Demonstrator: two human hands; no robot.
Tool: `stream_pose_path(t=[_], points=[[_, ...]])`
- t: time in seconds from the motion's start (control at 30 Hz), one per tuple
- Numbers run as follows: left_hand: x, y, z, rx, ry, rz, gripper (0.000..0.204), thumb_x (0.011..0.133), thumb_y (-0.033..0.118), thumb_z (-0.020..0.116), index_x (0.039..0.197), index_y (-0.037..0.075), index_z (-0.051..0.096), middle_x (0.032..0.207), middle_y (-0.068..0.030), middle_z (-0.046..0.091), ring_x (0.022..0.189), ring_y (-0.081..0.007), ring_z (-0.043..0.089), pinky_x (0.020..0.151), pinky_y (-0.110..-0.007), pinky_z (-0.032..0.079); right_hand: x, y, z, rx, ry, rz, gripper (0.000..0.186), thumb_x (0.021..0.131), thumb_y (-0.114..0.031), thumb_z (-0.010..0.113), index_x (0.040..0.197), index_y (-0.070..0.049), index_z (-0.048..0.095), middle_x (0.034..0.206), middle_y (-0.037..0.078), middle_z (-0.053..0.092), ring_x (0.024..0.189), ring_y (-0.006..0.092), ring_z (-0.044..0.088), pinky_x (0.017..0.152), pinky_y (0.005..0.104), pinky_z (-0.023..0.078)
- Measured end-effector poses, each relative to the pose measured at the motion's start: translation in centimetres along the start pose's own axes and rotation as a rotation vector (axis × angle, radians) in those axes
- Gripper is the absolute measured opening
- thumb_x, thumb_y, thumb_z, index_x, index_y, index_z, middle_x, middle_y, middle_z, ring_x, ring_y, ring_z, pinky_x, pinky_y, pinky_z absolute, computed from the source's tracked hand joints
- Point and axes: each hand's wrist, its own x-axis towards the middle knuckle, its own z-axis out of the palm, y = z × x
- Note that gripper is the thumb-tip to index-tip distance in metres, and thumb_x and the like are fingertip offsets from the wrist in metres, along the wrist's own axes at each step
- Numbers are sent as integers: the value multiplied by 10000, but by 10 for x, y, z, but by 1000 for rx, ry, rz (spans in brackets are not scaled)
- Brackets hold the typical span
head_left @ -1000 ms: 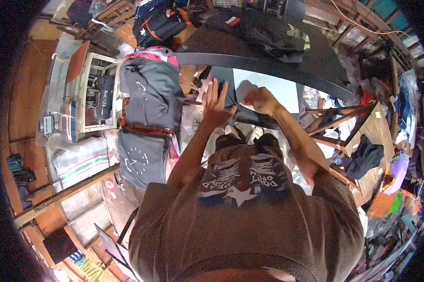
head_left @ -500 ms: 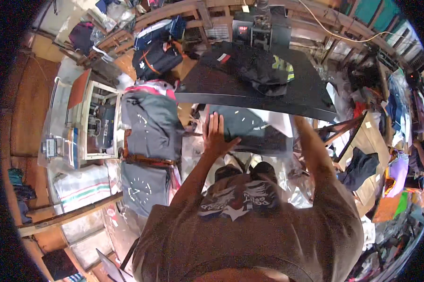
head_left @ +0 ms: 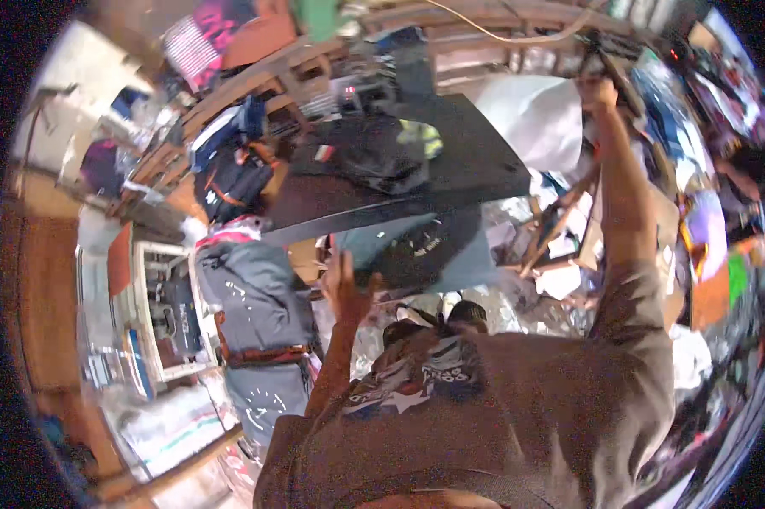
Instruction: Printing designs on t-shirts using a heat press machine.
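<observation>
Beside the left end of the lower press board, my left hand has its fingers spread, holding nothing. A dark garment with small white printed marks lies on that board, under the front edge of a large black press plate. A black garment with a reflective yellow patch sits on the plate. High at the upper right, my right hand has closed fingers on the corner of a large white sheet, which hangs beside the plate; the exact grip is blurred.
Grey printed garments are stacked on the left, next to a white-framed screen-like box. Black bags sit behind them. A small machine with a red display stands behind the plate. Plastic bags and cloth crowd the right side.
My right hand has risen up and rightward with the white sheet, uncovering the printed garment. My left hand's fingers have lifted somewhat. The whole view has shifted and blurred.
</observation>
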Motion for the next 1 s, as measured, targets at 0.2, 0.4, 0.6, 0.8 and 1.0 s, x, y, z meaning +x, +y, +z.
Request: stream_pose_path(t=[0.2,0.4,0.6,0.8,1.0], points=[[-54,-21,-11,-453,187,-330,779,822,373,748,1436,45,397,1248,-205,568,1122,-352,555,931,-429,464,-68,91,-134,660,-225,152,232,889,-240,647,989,-38,703,624,-27,545,474,60,449,394,237,301],[-33,-30,48,-1366,-84,-853,473,866,226,730,1232,98,459,928,-67,572,746,-177,611,500,-284,451,-140,358,-262,633,4,264,291,921,-243,599,1080,-8,665,865,30,676,788,125,631,721,264,497],[-63,-56,36,-1260,-10,-1040,743,836,286,769,1415,81,350,917,-103,610,635,-174,567,521,-311,463,-221,248,-220,522,-244,435,208,894,-228,658,982,-42,691,783,3,652,608,86,564,551,251,455],[-37,-44,72,-1383,-287,-967,658,818,325,782,1323,63,452,917,-78,573,601,-168,505,531,-321,473,-247,394,-318,-220,249,287,341,872,-346,681,934,-11,694,744,57,661,619,165,623,562,332,504],[-86,-56,27,-1151,-160,-761,370,847,301,753,1082,44,626,925,-33,555,650,-141,481,600,-311,491,-362,-11,-234,667,196,-60,283,987,-223,514,932,6,670,809,53,667,714,109,593,639,286,471]])
